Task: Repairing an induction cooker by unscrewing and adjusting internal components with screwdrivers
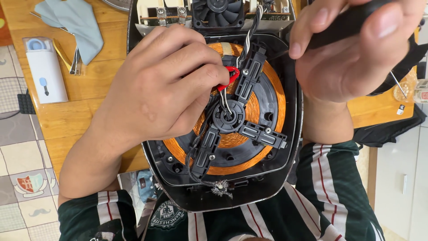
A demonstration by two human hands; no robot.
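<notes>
While an opened induction cooker [292, 134] rests on a wooden table [89, 116], partly over the person's lap, its long axis runs from the fan [218, 11] at the far end towards the person's striped shirt. Inside, a round copper coil [272, 89] lies flat beneath a black cross-shaped bracket [243, 120]. The left hand [160, 85] lies over the coil's left half, its fingertips pinched on a small red piece [232, 76] near the centre, hiding that side of the coil. The right hand [352, 49] hovers above the cooker's right edge, clenched around a black tool handle [343, 24] that lies roughly crosswise; its tip is hidden. Twisted black-and-white wires [249, 33] run from the centre towards the fan. Further left on the table are a white box [44, 71] and a pale blue cloth [76, 27].
</notes>
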